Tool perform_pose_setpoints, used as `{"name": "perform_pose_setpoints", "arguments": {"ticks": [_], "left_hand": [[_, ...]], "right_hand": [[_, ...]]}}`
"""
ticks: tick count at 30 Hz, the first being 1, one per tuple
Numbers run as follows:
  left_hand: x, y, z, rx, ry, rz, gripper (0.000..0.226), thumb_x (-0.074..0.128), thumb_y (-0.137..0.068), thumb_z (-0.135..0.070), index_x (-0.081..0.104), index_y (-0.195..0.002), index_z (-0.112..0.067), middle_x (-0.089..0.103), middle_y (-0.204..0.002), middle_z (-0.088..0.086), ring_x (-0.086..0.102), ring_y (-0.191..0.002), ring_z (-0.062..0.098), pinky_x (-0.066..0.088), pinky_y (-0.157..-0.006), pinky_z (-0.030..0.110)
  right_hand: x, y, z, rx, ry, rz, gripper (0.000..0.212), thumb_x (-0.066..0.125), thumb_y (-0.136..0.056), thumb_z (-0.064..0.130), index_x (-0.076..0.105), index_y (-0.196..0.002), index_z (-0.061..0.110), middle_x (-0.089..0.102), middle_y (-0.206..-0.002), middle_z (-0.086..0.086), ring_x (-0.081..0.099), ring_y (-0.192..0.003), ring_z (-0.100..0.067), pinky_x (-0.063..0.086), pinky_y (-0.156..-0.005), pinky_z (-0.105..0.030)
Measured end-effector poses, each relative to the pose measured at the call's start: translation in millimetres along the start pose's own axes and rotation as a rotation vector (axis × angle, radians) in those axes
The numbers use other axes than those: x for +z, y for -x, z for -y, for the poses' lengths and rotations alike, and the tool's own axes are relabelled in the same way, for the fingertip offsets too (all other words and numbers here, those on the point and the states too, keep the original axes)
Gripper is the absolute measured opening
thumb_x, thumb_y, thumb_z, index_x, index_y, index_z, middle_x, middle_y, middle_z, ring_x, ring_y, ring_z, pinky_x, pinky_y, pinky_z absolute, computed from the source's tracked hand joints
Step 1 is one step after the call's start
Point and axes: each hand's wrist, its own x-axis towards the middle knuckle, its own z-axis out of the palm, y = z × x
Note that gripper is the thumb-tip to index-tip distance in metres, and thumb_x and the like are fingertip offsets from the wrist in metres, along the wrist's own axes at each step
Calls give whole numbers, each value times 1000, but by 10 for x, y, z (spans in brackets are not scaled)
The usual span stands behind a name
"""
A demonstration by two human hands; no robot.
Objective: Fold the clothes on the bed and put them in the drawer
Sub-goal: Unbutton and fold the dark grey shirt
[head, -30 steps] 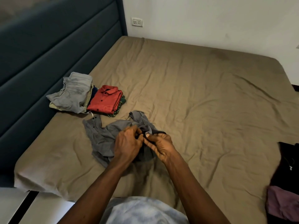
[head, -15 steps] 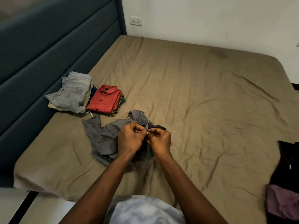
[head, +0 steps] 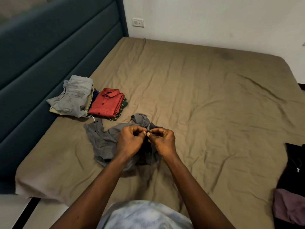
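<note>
A crumpled grey shirt point(head: 102, 141) with dark buttons lies on the brown bed sheet point(head: 206, 104) near the front edge. My left hand point(head: 130, 141) and my right hand point(head: 162, 141) meet thumb to thumb above it, each pinching the shirt's front edge near the collar. The pinched part is lifted slightly, and the hands hide the shirt's middle. Left of the shirt, by the headboard, a folded red shirt point(head: 106, 104) lies on a small pile, beside folded light grey jeans point(head: 72, 96).
A dark teal padded headboard point(head: 49, 52) runs along the left. At the right edge lie a black garment point(head: 295, 164) and a purple one point(head: 288, 207). A wall socket point(head: 138, 22) sits on the white wall behind the bed.
Both hands rose slightly and drew together, thumbs now touching, still pinching the grey shirt's edge. The shirt's body stayed where it was.
</note>
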Motion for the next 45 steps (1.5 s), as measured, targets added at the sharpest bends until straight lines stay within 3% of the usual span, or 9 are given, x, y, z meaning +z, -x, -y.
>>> {"name": "perform_pose_setpoints", "arguments": {"ticks": [7, 11, 17, 23, 29, 34, 38, 41, 45], "left_hand": [[-128, 108, -48, 93, -10, 45, 41, 56, -84, 9, 62, -105, -25, 76, -82, 2, 74, -77, 14, 63, -79, 45], [-167, 164, -58, 126, 56, 128, 50, 47, -84, 18, 57, -113, -22, 74, -82, 6, 74, -77, 17, 62, -80, 43], [-330, 136, -24, 262, -92, 266, 50, 55, -82, -2, 52, -119, -35, 73, -86, -2, 73, -82, 17, 60, -81, 48], [-259, 215, 22, 237, -41, 295, 52, 64, -87, 5, 51, -123, -29, 73, -90, 1, 72, -86, 16, 60, -85, 46], [-192, 200, 128, 299, -281, 238, 42, 66, -86, -24, 50, -122, -38, 71, -94, -13, 71, -87, 12, 59, -76, 45], [-260, -14, 89, 536, -721, 267, 60, 65, -79, -36, 55, -137, -32, 48, -146, -1, 45, -137, 24, 40, -103, 41], [-331, -129, -91, 436, -638, 428, 25, 68, -83, -34, 68, -107, -29, 74, -100, -5, 69, -93, 18, 50, -75, 31], [-269, -82, -206, 392, -537, 264, 21, 69, -81, -41, 67, -97, -27, 75, -89, -6, 69, -84, 15, 53, -70, 34], [-133, 24, -244, 431, -497, 144, 24, 75, -86, -27, 53, -82, -36, 66, -80, -8, 59, -76, 12, 33, -60, 19]], "right_hand": [[-72, -62, 165, -232, 532, 103, 19, 78, -87, 17, 79, -105, 11, 78, -100, -5, 73, -96, -18, 59, -89, -37], [-140, -71, 262, -391, 776, 151, 13, 66, -92, 20, 76, -95, 13, 75, -86, -7, 69, -84, -25, 57, -78, -39], [-278, -187, 273, -5, 339, 411, 16, 82, -83, 9, 77, -98, 4, 77, -84, -15, 74, -75, -21, 63, -80, -42], [-255, -118, 270, -250, 702, 321, 17, 77, -85, 15, 79, -102, 16, 77, -96, 1, 71, -90, -12, 59, -80, -30], [-255, 39, 235, -339, 742, 319, 9, 74, -79, 28, 74, -80, 19, 62, -63, 5, 55, -59, -8, 40, -55, -23], [-290, 60, 216, -306, 693, 382, 4, 72, -77, 24, 72, -80, 27, 63, -65, 9, 55, -57, -4, 43, -56, -24], [-354, 66, 286, -440, 807, 360, 21, 67, -82, 30, 76, -99, 21, 68, -74, 4, 61, -65, -11, 46, -57, -28], [-363, 109, 348, -513, 832, 182, 20, 65, -88, 26, 77, -104, 20, 75, -87, -5, 68, -78, -23, 52, -67, -34], [-314, 158, 427, -406, 861, 62, 12, 65, -87, 22, 75, -93, 19, 74, -82, -3, 68, -77, -23, 49, -62, -29]]}}
